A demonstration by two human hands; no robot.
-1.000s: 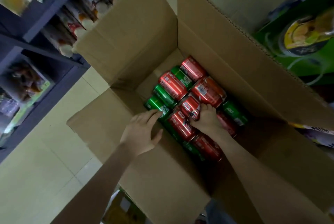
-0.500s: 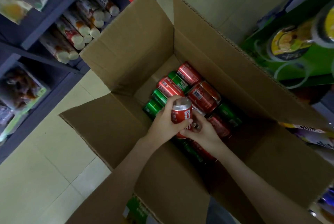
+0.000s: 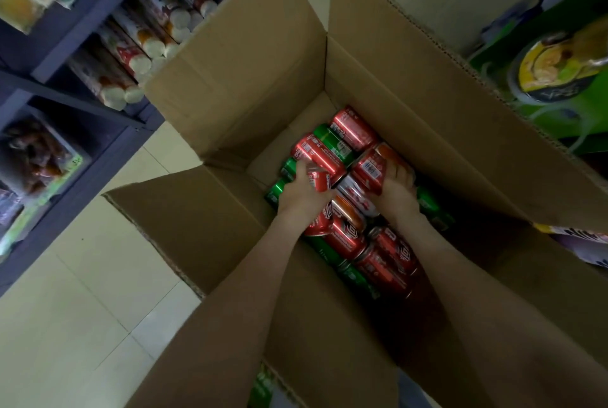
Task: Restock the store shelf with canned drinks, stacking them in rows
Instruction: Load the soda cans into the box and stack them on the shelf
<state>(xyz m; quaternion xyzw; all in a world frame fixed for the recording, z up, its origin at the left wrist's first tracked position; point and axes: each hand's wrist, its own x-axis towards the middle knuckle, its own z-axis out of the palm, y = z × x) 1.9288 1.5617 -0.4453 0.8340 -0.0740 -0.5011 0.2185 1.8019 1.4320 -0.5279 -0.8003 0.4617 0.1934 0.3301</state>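
status: early stage. no can is seen on any shelf yet.

1. nearest the camera, the near flap of the cardboard box folds outward. both forearms pass over it and down into the box.
2. left hand: clenched round a red can, low in the box. whether this can is clear of the pile cannot be told.
3. right hand: fingers wrapped over the end of a second can, red with a barcode label. it lies on its side and touches its neighbours.
4. loose cans, red and green, lie on their sides in a jumbled pile from the near wall of the box to the far corner.
5. beyond the box, to the left, a dark shelf carries wrapped tubes. no drink cans show there.

judgement: picking is the step in hand. carrying, placing and stacking in rows are all left to do, and the box holds enough cans for many more loads.
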